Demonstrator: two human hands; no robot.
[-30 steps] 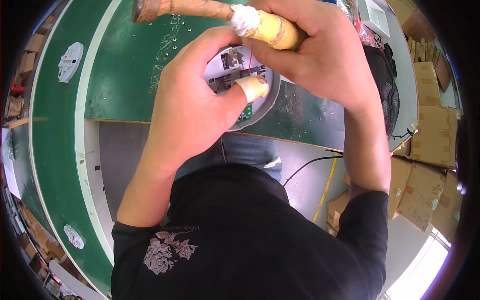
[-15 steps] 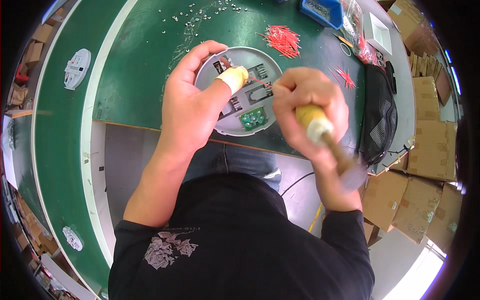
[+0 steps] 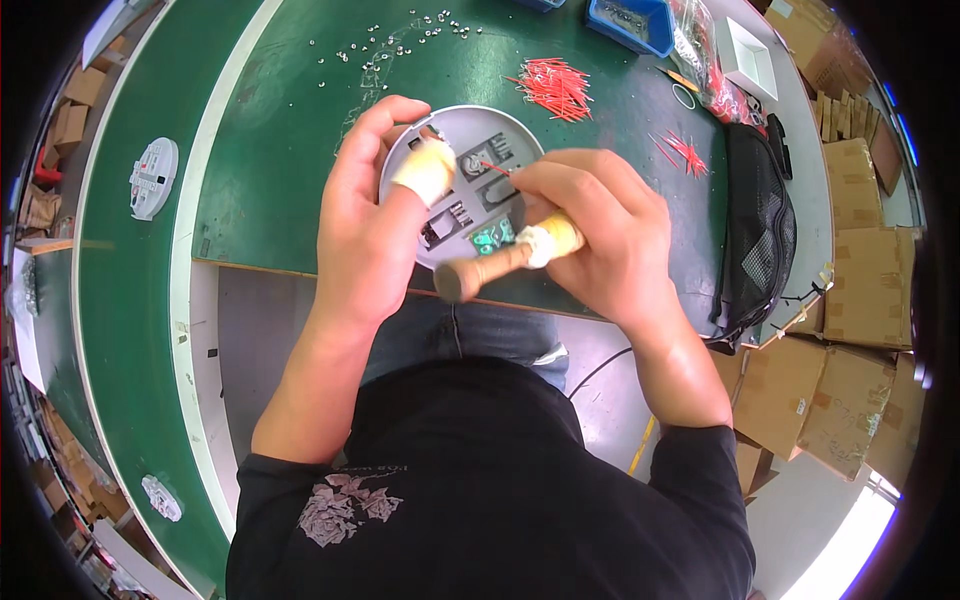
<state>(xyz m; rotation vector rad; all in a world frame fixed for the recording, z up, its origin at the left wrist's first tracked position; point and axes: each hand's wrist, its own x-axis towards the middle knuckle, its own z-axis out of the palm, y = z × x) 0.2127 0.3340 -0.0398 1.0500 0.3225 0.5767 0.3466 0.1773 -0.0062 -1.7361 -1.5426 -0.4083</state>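
A round grey disc-shaped housing (image 3: 470,130) with small inner parts and a green circuit board lies on the green table near its front edge. My left hand (image 3: 375,220) grips the disc's left rim, its thumb wrapped in pale tape and pressed on the disc. My right hand (image 3: 600,225) holds a wooden-handled tool (image 3: 495,265), handle pointing toward me. Its fingers also pinch a thin red pin (image 3: 493,168) over the disc's middle.
Red pins lie in a pile (image 3: 555,85) behind the disc, a few more (image 3: 685,150) to the right. Small screws (image 3: 385,45) are scattered far left. Blue bins (image 3: 630,20), a black mesh bag (image 3: 755,220), cardboard boxes (image 3: 850,300) and another white disc (image 3: 153,178) surround them.
My right hand has come back from the lower right to over the disc, turning the tool so its handle points toward me, and now pinches a red pin. My left hand stayed on the disc.
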